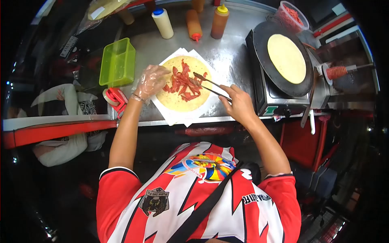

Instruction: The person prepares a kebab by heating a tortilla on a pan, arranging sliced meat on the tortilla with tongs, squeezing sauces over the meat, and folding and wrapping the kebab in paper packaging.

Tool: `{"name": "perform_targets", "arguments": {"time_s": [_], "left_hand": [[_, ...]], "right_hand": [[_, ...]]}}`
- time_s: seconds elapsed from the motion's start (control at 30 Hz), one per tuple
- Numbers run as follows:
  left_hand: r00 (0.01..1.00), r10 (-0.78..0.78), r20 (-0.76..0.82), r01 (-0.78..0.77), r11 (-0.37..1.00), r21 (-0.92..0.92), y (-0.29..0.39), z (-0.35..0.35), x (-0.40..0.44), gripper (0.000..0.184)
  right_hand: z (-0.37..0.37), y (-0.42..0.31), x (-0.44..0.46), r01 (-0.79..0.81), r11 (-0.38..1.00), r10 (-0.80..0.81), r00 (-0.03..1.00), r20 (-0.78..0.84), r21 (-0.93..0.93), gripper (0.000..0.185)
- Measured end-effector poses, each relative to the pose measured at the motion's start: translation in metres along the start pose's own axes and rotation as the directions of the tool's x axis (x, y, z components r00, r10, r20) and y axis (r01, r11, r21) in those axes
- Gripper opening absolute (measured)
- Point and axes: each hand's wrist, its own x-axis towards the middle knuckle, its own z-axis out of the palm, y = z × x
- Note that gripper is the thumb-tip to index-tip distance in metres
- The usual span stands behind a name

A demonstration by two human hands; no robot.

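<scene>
A round flatbread (178, 103) lies on white paper sheets (172, 115) in the middle of the metal counter, with strips of reddish meat (188, 96) spread over its centre. My right hand (240, 104) is closed around a pair of dark tongs (221, 96); their tips reach into the meat from the right. In a clear plastic glove, my left hand (152, 82) rests over the flatbread's left edge. Its fingers stretch out toward the meat, and their undersides are hidden.
At right, a pale flatbread (287, 58) lies on a round black griddle (262, 40). Squeeze bottles, including a blue-capped one (163, 24), stand behind. A green container (130, 60) and red tape dispenser (117, 101) sit left. A knife (306, 115) overhangs the front edge near a meat-loaded spit (337, 72).
</scene>
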Motion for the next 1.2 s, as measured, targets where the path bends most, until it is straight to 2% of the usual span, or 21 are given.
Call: {"name": "perform_targets", "arguments": {"time_s": [0.03,0.07,0.17,0.2,0.3,0.33,0.4,0.43,0.47,0.53,0.6,0.73,0.8,0.83,0.87,0.97,1.13,1.2], "left_hand": [[0.999,-0.032,-0.014,0.032,0.999,0.033,0.015,0.002,-0.004,0.033],[0.998,0.053,0.034,-0.055,0.997,0.046,0.024,0.013,-0.004,0.028],[0.972,0.005,0.233,-0.038,0.989,0.140,0.017,0.018,-0.007,0.021],[0.983,0.026,0.183,-0.049,0.991,0.122,0.013,0.015,-0.011,0.016],[0.992,0.062,0.106,-0.053,0.995,-0.087,-0.005,0.009,-0.009,0.013],[0.986,0.158,0.052,-0.154,0.985,-0.072,-0.010,0.005,-0.001,0.018],[0.996,0.006,0.090,-0.005,1.000,-0.004,0.011,0.011,0.006,0.020],[0.992,-0.068,0.102,0.064,0.997,0.034,0.021,0.011,0.011,0.021],[0.989,0.079,0.127,-0.097,0.985,0.145,0.006,0.026,0.000,0.023],[0.986,0.005,0.165,-0.032,0.986,0.165,0.009,0.015,-0.007,0.024],[0.985,-0.055,0.165,0.025,0.984,0.178,-0.011,0.016,-0.015,0.030],[0.999,-0.032,0.013,0.032,0.999,0.044,-0.005,0.012,-0.011,0.038],[0.995,0.012,0.102,-0.022,0.995,0.097,-0.004,0.023,-0.008,0.037],[0.988,0.032,0.153,-0.050,0.992,0.118,-0.003,0.026,-0.011,0.037],[0.985,-0.013,0.170,-0.009,0.992,0.124,-0.005,0.027,-0.012,0.039],[0.995,-0.073,0.068,0.072,0.997,0.022,-0.008,0.011,-0.009,0.042],[0.984,-0.041,0.175,0.012,0.987,0.160,-0.010,0.022,-0.002,0.041],[0.986,-0.044,0.160,0.009,0.977,0.211,-0.010,0.026,0.003,0.040]], "right_hand": [[0.006,0.003,-0.004,0.018,1.000,-0.017,1.000,0.020,-0.008,0.035],[0.009,0.003,-0.008,-0.002,1.000,0.002,1.000,0.009,0.002,0.035],[0.003,0.013,-0.005,-0.033,0.999,0.033,0.999,-0.038,0.006,0.033],[-0.001,0.015,-0.006,-0.054,0.998,0.054,0.998,-0.030,0.016,0.032],[-0.004,0.013,-0.002,-0.049,0.997,0.052,0.997,-0.051,0.060,0.031],[0.000,0.012,0.006,-0.041,0.997,0.046,0.995,-0.089,0.062,0.032],[0.017,0.008,0.035,-0.023,0.998,0.034,0.985,-0.167,0.066,0.033],[0.030,0.010,0.050,-0.015,1.000,0.016,0.988,-0.157,0.009,0.034],[0.042,0.007,0.057,0.003,1.000,-0.002,0.993,-0.118,0.008,0.031],[0.044,-0.001,0.062,0.041,0.999,-0.041,0.999,-0.029,-0.001,0.027],[0.026,0.000,0.049,0.093,0.996,-0.093,0.995,-0.021,-0.011,0.028],[0.006,0.010,0.025,0.116,0.992,-0.114,0.993,0.036,-0.048,0.029],[-0.001,0.011,0.021,0.156,0.987,-0.155,0.987,0.053,-0.030,0.032],[-0.005,0.009,0.017,0.160,0.987,-0.159,0.986,0.057,-0.019,0.033],[-0.010,0.007,0.012,0.162,0.987,-0.161,0.985,0.058,-0.009,0.034],[-0.027,0.010,-0.003,0.061,0.997,-0.062,0.998,0.019,0.049,0.035],[-0.018,0.014,-0.038,0.164,0.986,-0.161,0.979,0.128,-0.013,0.036],[-0.013,0.021,-0.040,0.104,0.994,-0.102,0.990,0.095,-0.021,0.036]]}}
